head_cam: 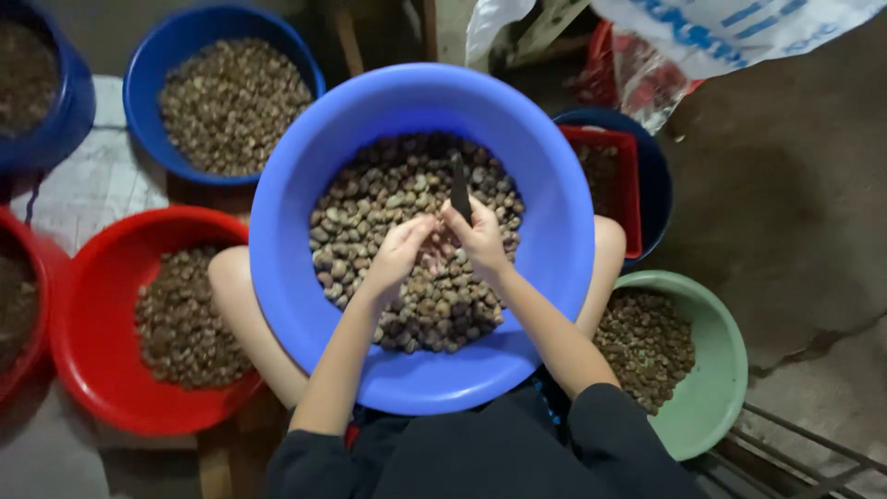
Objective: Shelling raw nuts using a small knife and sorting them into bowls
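I see my right hand (479, 236) closed on a dark knife (459, 188), blade pointing to twelve o'clock, over the nuts (370, 199) in the light blue basin (554, 231). My left hand (399, 251) pinches one nut. A white sack (730, 32) with blue print lies at one o'clock.

light: dim, soft, from above | shadows: deep at top edge and floor (795, 231) | focus: slightly soft, grainy
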